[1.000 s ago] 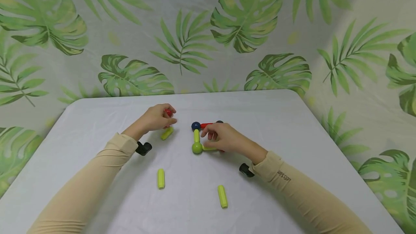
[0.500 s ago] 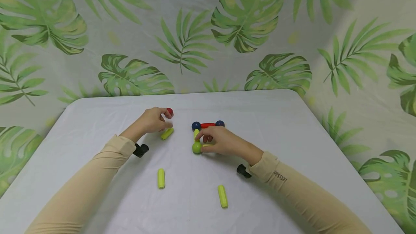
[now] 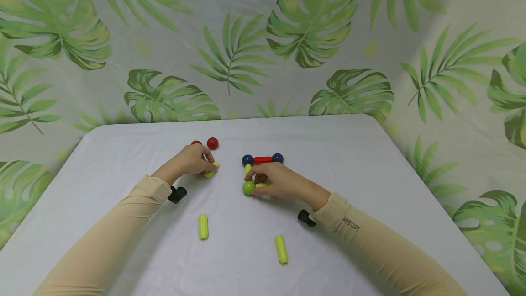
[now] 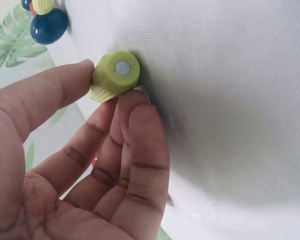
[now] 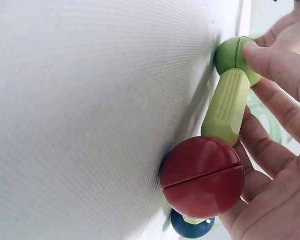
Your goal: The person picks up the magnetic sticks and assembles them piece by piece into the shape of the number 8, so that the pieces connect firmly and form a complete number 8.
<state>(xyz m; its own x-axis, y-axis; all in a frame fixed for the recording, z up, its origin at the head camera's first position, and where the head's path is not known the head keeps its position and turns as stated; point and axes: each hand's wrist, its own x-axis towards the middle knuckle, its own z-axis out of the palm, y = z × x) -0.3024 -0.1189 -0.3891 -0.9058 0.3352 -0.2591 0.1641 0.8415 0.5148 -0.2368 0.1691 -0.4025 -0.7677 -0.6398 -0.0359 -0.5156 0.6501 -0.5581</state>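
Observation:
My left hand (image 3: 192,159) pinches a loose yellow-green magnetic rod (image 3: 208,174) between thumb and fingers; its end with a grey disc (image 4: 122,68) faces the left wrist camera. To the right, my right hand (image 3: 283,178) has its thumb and a finger on the green ball (image 3: 248,188) of a joined frame of rods and balls. That frame has blue balls (image 3: 248,160) at its far corners with a red rod (image 3: 263,160) between them. In the right wrist view, a yellow-green rod (image 5: 226,107) links the green ball to a red ball (image 5: 202,177), which the right hand hides in the head view.
Two loose red balls (image 3: 212,143) lie beyond my left hand, one partly hidden. Nearer to me, two yellow-green rods lie apart, one on the left (image 3: 203,227) and one on the right (image 3: 281,249). A leaf-patterned cloth (image 3: 230,58) hangs behind the white table (image 3: 242,259).
My left hand has left the red ball, come nearer and taken hold of the yellow-green rod. My right hand has shifted left onto the frame's green ball, uncovering the far blue ball.

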